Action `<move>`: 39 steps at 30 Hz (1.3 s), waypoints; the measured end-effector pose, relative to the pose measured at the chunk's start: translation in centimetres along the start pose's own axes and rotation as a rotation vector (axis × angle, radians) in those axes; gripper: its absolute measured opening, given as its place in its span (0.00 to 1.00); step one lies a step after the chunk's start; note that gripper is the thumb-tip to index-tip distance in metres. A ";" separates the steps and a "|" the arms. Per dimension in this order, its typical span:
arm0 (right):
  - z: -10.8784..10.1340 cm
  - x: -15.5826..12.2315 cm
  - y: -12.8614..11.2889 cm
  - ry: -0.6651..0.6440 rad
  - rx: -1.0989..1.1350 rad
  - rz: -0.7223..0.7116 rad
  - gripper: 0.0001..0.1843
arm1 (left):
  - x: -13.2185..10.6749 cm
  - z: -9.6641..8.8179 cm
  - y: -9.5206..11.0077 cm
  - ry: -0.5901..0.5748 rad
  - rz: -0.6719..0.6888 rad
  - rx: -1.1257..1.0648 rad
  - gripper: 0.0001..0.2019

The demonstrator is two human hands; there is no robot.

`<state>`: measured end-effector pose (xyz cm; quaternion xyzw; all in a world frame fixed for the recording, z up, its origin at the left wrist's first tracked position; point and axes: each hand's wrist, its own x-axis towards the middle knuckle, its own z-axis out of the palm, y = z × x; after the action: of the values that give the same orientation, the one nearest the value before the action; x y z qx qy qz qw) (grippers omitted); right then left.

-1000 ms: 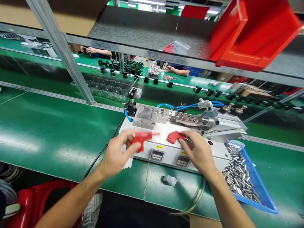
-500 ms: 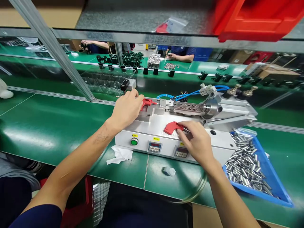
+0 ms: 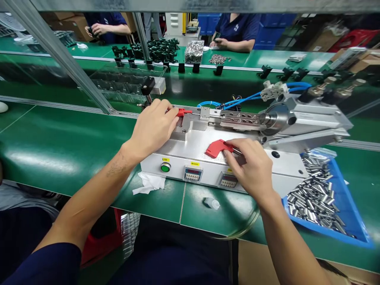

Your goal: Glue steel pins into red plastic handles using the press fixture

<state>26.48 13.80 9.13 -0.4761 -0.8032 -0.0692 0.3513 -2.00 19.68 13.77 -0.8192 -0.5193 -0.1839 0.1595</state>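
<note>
My left hand (image 3: 154, 127) is closed on a small red plastic part (image 3: 183, 112) and presses it into the metal fixture (image 3: 190, 127) at the left end of the press machine (image 3: 208, 162). My right hand (image 3: 252, 168) rests on the machine's flat top, fingers pinched on a second red plastic part (image 3: 216, 148) with a thin metal pin at its tip. A pneumatic cylinder (image 3: 297, 118) with a perforated rod guide points at the fixture.
A blue tray (image 3: 350, 206) of several metal tubes sits at the right. A white cloth (image 3: 150, 184) and a small bottle (image 3: 212, 203) lie on the green bench. A slanted metal post (image 3: 59, 59) rises at the left. Other people work beyond the conveyor.
My left hand carried its red part from in front of the machine up into the fixture. The right hand stayed on the second red part. The view tilted downward.
</note>
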 end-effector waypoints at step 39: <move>-4.0 -11.5 0.4 0.152 0.286 0.653 0.09 | -13.6 1.6 1.5 0.065 0.060 -0.414 0.09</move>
<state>32.20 4.01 4.77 -0.6471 -0.5820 0.1245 0.4765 -5.75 9.02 5.86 -0.8432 -0.4404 -0.3081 0.0100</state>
